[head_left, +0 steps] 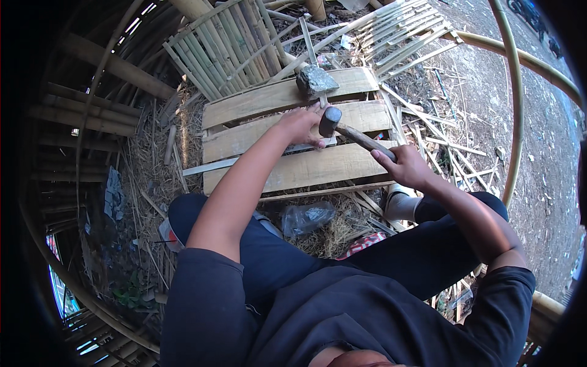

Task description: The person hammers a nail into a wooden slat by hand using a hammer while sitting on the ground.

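Note:
In my right hand (405, 165) is the wooden handle of a hammer (365, 141), gripped near its end. The dark metal head is over the wooden planks (263, 135), right beside the fingers of my left hand (301, 127). Those fingers are bent around a pale bamboo strip on the planks, their tips partly hidden by the hammer head. A grey stone (315, 81) rests on the far plank, on top of a long bamboo strip (308, 41) that runs away from me. Another pale strip (211, 166) lies crosswise, passing beneath my left forearm.
Bamboo slat panels (223, 52) stand at the far left, with a slatted frame (403, 33) at the far right. Cut strips and shavings litter the ground around the planks. A clear plastic bag (307, 218) lies between my legs. Bent bamboo poles (512, 92) arch at the right.

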Demonstrator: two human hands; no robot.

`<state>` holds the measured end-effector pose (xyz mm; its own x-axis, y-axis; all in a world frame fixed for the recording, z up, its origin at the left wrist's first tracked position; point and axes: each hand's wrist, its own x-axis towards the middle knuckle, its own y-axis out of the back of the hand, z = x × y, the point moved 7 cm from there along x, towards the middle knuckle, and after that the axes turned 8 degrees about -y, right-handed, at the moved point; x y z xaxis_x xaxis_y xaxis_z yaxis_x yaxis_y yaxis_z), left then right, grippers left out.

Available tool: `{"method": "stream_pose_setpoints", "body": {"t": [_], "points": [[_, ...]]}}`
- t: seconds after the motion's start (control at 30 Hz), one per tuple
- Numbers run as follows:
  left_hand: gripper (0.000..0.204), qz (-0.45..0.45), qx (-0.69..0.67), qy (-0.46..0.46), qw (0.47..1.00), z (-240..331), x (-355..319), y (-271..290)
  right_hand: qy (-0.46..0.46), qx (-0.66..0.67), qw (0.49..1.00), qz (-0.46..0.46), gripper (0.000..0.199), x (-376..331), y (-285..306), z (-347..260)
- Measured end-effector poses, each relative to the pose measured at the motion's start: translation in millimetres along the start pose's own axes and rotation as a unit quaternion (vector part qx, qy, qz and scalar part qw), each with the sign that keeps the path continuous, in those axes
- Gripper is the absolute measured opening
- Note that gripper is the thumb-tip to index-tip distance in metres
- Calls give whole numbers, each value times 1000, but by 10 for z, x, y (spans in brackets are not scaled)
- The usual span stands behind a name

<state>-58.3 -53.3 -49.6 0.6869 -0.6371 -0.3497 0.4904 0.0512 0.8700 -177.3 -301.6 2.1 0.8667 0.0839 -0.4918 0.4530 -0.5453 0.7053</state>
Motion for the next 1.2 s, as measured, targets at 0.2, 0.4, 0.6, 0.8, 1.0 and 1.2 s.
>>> {"method": "stream_pose_setpoints", "body": {"t": [0.2, 0.4, 0.6, 0.8, 1.0, 1.2], "points": [[129, 14, 27, -25, 999, 52, 22, 24, 6, -13, 1000, 26, 77, 76, -30, 66], [74, 3, 32, -63, 998, 197, -68, 119, -11, 12, 1000, 22, 77, 44, -148, 127], [70, -7, 10, -28, 1000, 74, -101, 65, 7, 74, 997, 38, 79, 16, -108, 87], [100, -11, 46, -98, 994, -2, -31, -28, -47, 70, 996, -7, 79, -101, -295, 80], [76, 25, -3, -143, 989, 44, -20, -43, -69, 90, 993, 10, 80, -291, -15, -39], [101, 69, -27, -185, 980, -225, -66, -238, -161, 231, 959, 18, 74, -698, -249, -162]]}}
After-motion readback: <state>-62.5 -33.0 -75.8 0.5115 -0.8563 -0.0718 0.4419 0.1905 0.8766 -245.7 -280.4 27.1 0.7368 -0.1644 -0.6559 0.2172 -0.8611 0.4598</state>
